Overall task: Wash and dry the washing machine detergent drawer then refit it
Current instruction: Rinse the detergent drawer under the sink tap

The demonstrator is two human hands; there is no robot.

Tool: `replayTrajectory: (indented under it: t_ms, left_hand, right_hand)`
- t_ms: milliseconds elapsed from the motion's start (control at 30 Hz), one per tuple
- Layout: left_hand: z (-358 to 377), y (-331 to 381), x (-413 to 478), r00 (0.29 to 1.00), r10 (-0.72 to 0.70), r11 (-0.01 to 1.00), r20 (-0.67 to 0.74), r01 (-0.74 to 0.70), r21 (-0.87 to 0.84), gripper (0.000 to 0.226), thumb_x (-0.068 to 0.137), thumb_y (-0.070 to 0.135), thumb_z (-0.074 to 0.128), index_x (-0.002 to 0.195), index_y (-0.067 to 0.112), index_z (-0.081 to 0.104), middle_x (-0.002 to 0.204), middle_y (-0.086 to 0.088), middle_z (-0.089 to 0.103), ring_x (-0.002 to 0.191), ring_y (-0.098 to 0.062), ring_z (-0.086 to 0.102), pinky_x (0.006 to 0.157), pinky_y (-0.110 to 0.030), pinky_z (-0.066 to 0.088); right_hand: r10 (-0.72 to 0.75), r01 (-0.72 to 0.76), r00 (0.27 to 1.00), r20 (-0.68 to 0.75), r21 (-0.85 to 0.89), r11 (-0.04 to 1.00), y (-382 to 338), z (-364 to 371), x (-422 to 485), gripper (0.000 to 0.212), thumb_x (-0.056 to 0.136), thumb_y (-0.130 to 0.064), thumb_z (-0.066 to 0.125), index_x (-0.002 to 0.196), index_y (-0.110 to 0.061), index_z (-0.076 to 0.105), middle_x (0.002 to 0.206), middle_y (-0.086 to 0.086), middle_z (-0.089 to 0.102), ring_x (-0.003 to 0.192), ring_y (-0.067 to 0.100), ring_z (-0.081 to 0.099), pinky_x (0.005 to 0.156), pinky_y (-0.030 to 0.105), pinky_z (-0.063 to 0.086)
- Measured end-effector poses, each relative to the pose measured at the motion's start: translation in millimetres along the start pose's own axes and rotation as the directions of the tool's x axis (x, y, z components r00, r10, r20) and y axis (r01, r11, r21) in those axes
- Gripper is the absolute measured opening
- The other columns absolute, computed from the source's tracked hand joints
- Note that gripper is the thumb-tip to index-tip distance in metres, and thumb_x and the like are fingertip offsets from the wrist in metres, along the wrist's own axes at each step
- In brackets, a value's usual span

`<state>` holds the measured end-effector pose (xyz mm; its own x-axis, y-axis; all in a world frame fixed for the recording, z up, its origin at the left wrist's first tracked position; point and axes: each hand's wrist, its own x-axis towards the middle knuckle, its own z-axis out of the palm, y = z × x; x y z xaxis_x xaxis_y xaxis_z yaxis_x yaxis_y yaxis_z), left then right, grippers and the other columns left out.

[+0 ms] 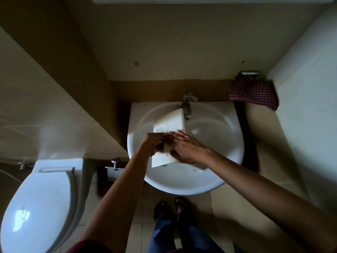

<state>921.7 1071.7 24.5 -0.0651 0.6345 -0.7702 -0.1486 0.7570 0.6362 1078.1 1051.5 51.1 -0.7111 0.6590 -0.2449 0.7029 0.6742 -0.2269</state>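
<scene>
Dim bathroom: over the white sink (228,143), left hand (153,145) grips the detergent drawer (169,121) by its left edge with curled fingers; right hand (184,147) lies flat on it, fingers straight.

Drawer (168,123) in the sink (228,161), beside the tap (187,106); toilet (36,207) to the left; cloth (253,93) to the right

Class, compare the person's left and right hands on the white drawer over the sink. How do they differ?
Grip: the left hand curls its fingers round the left edge of the detergent drawer; the right hand has straight fingers. Place: the left hand sits at the drawer's side; the right hand rests across its top. Both touch the drawer above the sink.
</scene>
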Motion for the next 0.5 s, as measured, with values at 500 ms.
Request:
replayTrajectory:
  t_ms: [500]
  left_hand:
    - [13.3, 17.4, -8.7, 0.997, -0.014, 0.996, -0.081, 0.021, 0.086, 0.018, 0.089, 0.002, 0.062, 0.072, -0.001, 0.058, 0.064, -0.016, 0.061, 0.048, -0.024, 0.061, 0.039, -0.034, 0.053]
  right_hand:
    - [-0.073, 0.071, 0.996, -0.047, -0.036, 0.997, 4.1, -7.7, -29.4, 0.071, 0.087, -0.029, 0.063, 0.146, -0.003, 0.032, 0.15, 0.016, 0.035, 0.14, 0.028, 0.032, 0.117, 0.037, 0.018]
